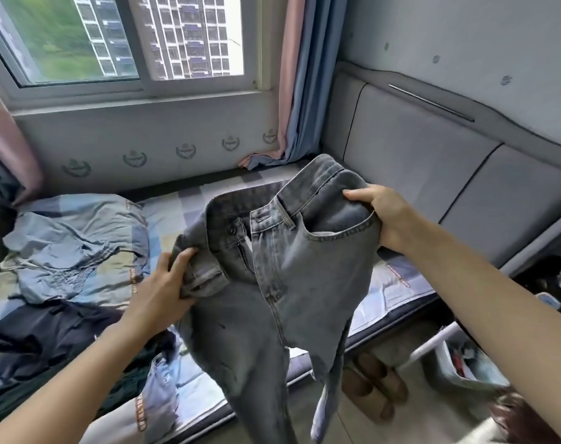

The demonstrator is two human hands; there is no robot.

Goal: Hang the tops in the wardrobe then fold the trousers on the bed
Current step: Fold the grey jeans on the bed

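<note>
— Jeans first? Why held up like that?
— Grey denim jeans point(288, 283) hang over the patchwork-sheeted bed point(189, 203) edge; left hand point(163, 290) and right hand point(381, 216), at nine and three o'clock, curl fingers round the waistband, probably to square the legs for folding.
— Count?
— One pair held, two hands; a pale blue crumpled garment point(70, 251) and a dark crumpled garment point(42, 338) lie at nine.

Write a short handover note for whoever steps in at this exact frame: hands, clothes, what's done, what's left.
Left hand: grips the jeans at the waistband's left side.
Right hand: grips the waistband's right side by the pocket.
Jeans: held up over the bed edge, fly open, legs hanging down, not folded.
On the bed: a crumpled light blue garment and a dark garment, both unfolded.
Wardrobe is out of view, so hanging the tops can't be confirmed.
Left: lay the jeans flat and fold them, then sort the rest.
</note>
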